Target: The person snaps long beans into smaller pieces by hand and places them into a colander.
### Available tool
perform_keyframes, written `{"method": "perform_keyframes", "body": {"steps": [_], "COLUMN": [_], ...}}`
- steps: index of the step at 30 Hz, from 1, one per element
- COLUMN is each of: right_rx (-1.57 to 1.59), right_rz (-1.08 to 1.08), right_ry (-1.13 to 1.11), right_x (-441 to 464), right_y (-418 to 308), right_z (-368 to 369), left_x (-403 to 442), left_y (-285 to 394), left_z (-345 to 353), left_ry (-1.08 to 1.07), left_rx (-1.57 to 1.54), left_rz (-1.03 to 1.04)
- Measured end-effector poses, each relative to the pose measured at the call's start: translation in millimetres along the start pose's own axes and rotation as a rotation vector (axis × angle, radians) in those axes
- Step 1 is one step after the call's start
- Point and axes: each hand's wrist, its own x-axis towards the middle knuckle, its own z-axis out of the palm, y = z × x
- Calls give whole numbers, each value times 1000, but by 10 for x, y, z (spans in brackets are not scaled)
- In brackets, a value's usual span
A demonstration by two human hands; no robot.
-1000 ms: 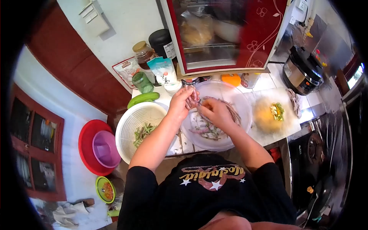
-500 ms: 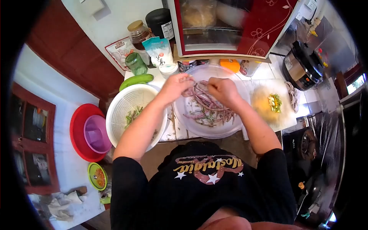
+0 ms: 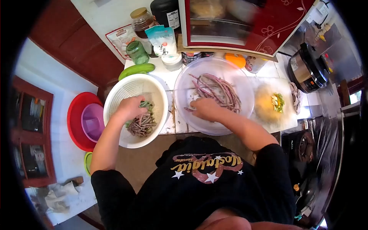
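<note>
My left hand (image 3: 131,109) is over the white colander (image 3: 109,100), its fingers at the cut purple and green bean pieces (image 3: 142,124) inside; whether it holds any is hidden. In the clear plastic basin (image 3: 214,129) rest long purple beans (image 3: 226,90), mostly at the centre and right. My right hand (image 3: 204,109) reaches into the basin's lower left part, fingers curled together around a short purple piece whose end sticks out to the left.
A green cucumber-like vegetable (image 3: 137,71) and green glass jar (image 3: 137,53) stand behind the colander. To the right are a cutting board (image 3: 264,86) with chopped pieces and a pressure cooker (image 3: 308,69). Red basin (image 3: 76,122) and purple basin (image 3: 92,126) are at lower left.
My left hand has moved from above the clear basin left into the colander. My right hand has come down toward the near left of the basin, away from the long beans.
</note>
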Motion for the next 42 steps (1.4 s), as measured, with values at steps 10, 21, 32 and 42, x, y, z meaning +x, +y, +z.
{"method": "perform_keyframes", "body": {"steps": [10, 21, 32, 42], "right_rx": [1237, 1825, 2105, 2166], "right_rz": [289, 142, 36, -124], "right_ry": [338, 739, 773, 881], "right_x": [-165, -594, -587, -682], "right_y": [280, 695, 881, 907], "right_z": [-1014, -1199, -1095, -958], "left_x": [199, 762, 892, 815], "left_y": [681, 1821, 1986, 1768], "left_z": [2, 284, 561, 389], "left_ry": [136, -189, -14, -190], "left_rx": [-667, -1039, -1058, -1471], "left_rz": [351, 606, 665, 462]}}
